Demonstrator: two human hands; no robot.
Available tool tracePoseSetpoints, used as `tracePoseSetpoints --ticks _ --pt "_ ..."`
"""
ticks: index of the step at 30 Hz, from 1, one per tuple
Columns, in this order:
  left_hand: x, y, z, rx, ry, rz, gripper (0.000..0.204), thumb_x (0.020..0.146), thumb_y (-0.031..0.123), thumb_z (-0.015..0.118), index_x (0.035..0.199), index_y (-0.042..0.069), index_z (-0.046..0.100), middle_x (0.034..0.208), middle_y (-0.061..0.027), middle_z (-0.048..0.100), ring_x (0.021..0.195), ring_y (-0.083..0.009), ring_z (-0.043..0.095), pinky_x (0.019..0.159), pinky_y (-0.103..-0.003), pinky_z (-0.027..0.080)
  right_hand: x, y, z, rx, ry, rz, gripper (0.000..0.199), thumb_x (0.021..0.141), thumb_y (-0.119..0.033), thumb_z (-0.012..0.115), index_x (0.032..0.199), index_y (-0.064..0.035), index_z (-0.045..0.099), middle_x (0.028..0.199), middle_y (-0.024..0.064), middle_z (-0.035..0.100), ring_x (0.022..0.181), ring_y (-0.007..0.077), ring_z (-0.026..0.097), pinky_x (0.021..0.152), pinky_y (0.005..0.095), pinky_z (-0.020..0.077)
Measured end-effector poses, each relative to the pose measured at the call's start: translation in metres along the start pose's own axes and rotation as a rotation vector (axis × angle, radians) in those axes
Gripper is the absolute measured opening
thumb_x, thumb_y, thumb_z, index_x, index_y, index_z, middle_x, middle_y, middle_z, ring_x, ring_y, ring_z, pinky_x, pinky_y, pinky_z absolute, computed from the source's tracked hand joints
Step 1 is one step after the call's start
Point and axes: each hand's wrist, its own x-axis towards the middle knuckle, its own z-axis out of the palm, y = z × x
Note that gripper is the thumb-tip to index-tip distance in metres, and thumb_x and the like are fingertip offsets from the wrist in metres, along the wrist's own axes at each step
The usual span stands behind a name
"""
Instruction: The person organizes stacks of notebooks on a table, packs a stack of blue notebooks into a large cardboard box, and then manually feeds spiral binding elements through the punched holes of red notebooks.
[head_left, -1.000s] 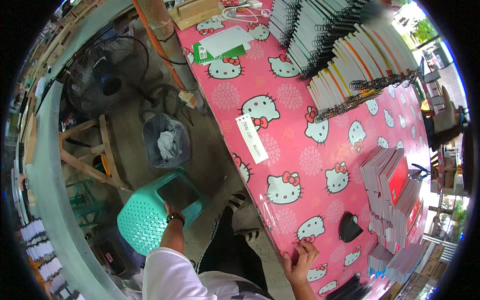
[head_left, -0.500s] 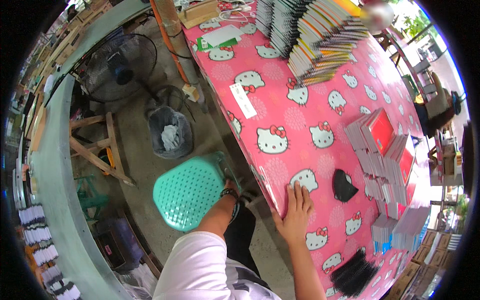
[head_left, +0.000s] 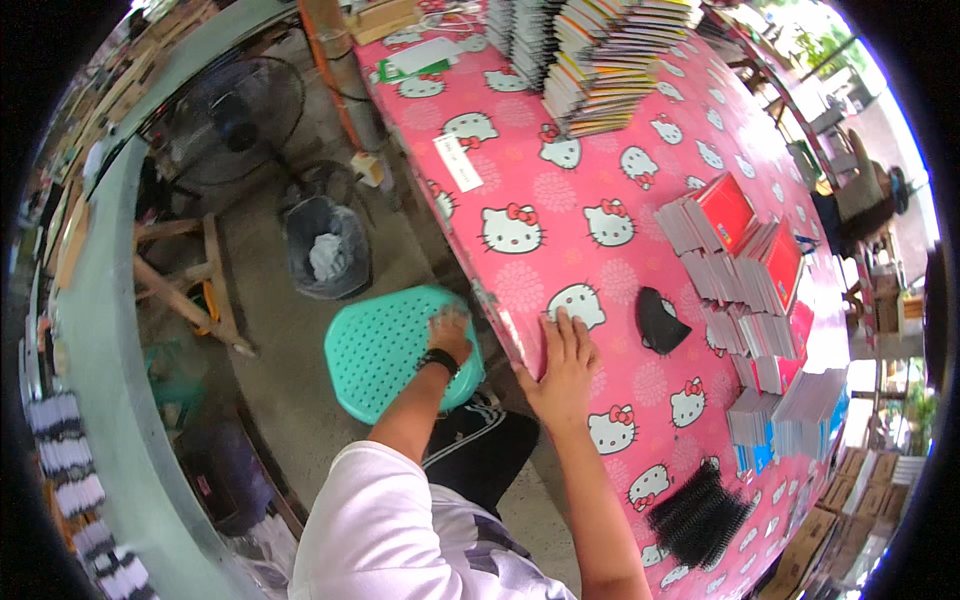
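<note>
Left hand (head_left: 450, 335): on the far edge of the teal plastic stool (head_left: 385, 350), fingers curled over the rim; looks like a grip, tightness can't tell. Black watch on wrist.
Right hand (head_left: 562, 365): flat, fingers spread, palm down on the pink cartoon-cat tablecloth (head_left: 560, 200) at the table's near edge. Holds nothing, just braces.
Stool: on concrete floor, just beside table edge, betw. table and person's legs; perforated seat faces up, slightly tilted toward cam.
Near right hand: black cap-like item (head_left: 660, 320) on the cloth, close but apart from fingertips.
Further on table: red-cover notebk stacks (head_left: 745, 240), blue/white booklet stacks (head_left: 800, 420), black spiral binding coils (head_left: 700, 515), tall book piles (head_left: 610, 55) at far end, white paper slip (head_left: 458, 162).
Floor, left side: dark bin w/ white waste (head_left: 325, 250), wooden trestle (head_left: 190, 275), floor fan (head_left: 235, 110).
Risk 1: stool held by one edge only; if it tips or catches the table edge, it could slip from the hand.
Risk 2: weight on right palm; cloth may slide and shift nearby stacks.
Risk 3: stool swung wide could knock the bin or trestle.
</note>
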Motion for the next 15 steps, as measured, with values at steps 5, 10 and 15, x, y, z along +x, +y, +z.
tracePoseSetpoints --ticks 5,10,15 --pt "-0.066 -0.092 -0.010 -0.204 -0.086 -0.376 0.082 0.078 0.041 0.065 0.142 0.021 0.018 0.150 -0.0056 0.008 0.137 -0.0304 0.011 0.105 -0.056 0.022 -0.003 0.004 -0.001 -0.009 -0.018 0.016 0.069 0.072 -0.033 0.068 0.131 -0.0113 0.040 0.141 0.0106 0.033 0.129 0.0328 0.028 0.102 0.0507 0.0225" --pt "-0.098 -0.102 0.030 -0.231 -0.059 -0.490 0.087 0.079 0.046 0.063 0.144 0.024 0.011 0.151 -0.0042 -0.002 0.139 -0.0292 0.006 0.104 -0.057 0.024 -0.002 -0.006 0.000 0.009 -0.010 -0.029 0.070 0.071 -0.032 0.069 0.131 -0.0106 0.039 0.141 0.0112 0.033 0.129 0.0332 0.029 0.102 0.0507 0.0227" --pt "-0.079 -0.077 0.008 -0.196 -0.197 -0.469 0.090 0.080 0.046 0.062 0.145 0.020 0.006 0.151 -0.0076 -0.001 0.139 -0.0293 0.004 0.108 -0.050 0.022 -0.011 0.018 0.010 0.147 0.001 0.008 0.077 0.071 -0.030 0.070 0.134 -0.0048 0.033 0.137 0.0156 0.036 0.128 0.0363 0.029 0.103 0.0515 0.0217"
